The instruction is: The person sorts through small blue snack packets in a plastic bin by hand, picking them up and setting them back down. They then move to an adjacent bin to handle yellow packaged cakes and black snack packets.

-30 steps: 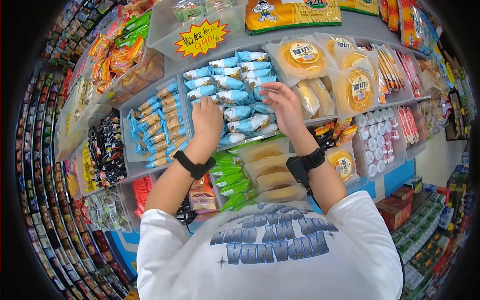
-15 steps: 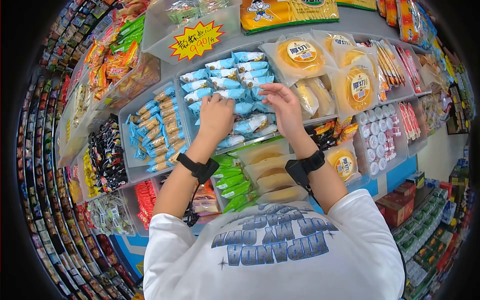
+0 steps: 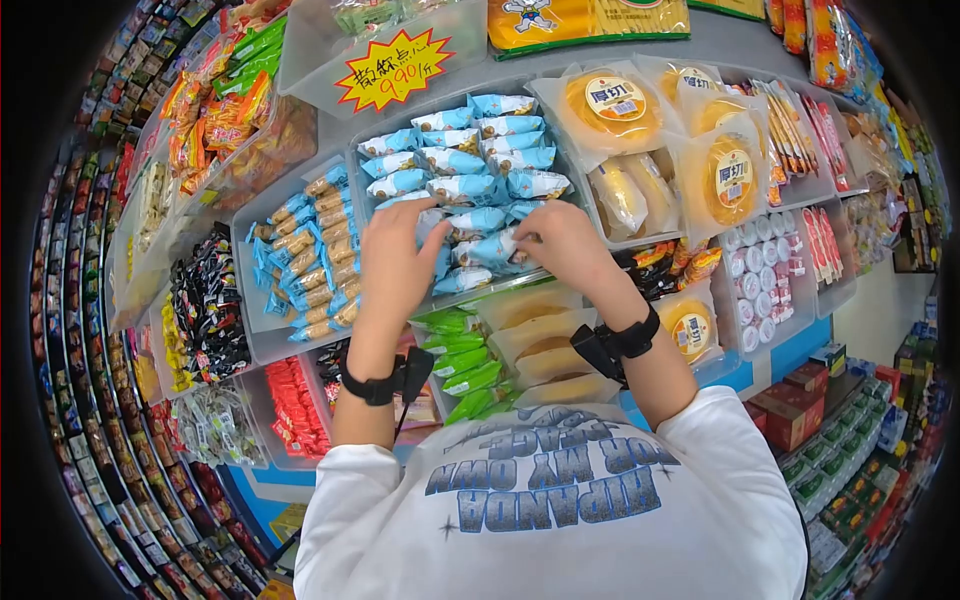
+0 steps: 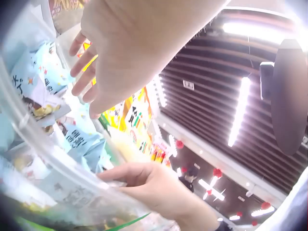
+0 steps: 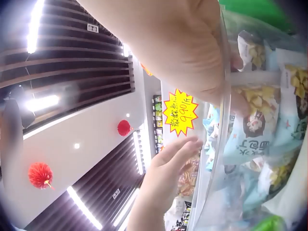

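Rows of blue-and-white snack packets (image 3: 462, 187) fill a clear bin (image 3: 362, 185) in the head view. The left hand (image 3: 398, 260) is over the bin's left side, fingers extended and thumb apart, beside the packets; nothing shows in its grasp. At the bin's front right, the right hand (image 3: 568, 245) has bent fingers and pinches the end of a blue packet (image 3: 488, 248). Through the clear wall in the right wrist view, its fingertips lie against a printed packet (image 5: 255, 115). The left wrist view shows the left fingers spread slightly above the packets.
Left of the bin is a bin of brown rolls in blue wrappers (image 3: 335, 240); to the right are round yellow cakes (image 3: 612, 105). Green packets (image 3: 465, 365) and wrapped cakes (image 3: 545, 335) lie in front. A price sign (image 3: 394, 70) stands behind.
The left hand has lifted off the packets, moved left and opened out. The right hand has come down toward the bin's front, its raised fingers now bent onto a packet.
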Demonstrator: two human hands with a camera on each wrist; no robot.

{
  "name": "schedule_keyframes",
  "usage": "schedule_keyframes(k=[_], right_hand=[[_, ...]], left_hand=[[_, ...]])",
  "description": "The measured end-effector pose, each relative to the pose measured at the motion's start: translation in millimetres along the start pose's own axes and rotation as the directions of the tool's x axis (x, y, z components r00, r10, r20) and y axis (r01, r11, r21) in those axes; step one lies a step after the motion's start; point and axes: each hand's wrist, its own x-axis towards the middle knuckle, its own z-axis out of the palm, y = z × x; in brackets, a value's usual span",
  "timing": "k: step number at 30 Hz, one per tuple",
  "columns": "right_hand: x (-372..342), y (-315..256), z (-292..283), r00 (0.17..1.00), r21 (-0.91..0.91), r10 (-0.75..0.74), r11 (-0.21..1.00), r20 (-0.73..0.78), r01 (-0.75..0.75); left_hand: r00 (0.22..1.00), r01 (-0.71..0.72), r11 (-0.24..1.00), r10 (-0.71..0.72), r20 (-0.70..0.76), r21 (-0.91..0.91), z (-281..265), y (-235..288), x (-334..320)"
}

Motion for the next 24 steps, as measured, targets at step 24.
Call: schedule_keyframes(k=[24], right_hand=[[6, -5, -5, 0.930, 0.255, 0.047, 0.966, -0.364, 0.051]], left_hand=[[0.989, -0.059, 0.913, -0.001, 0.147, 0.405, -5, -16, -23]])
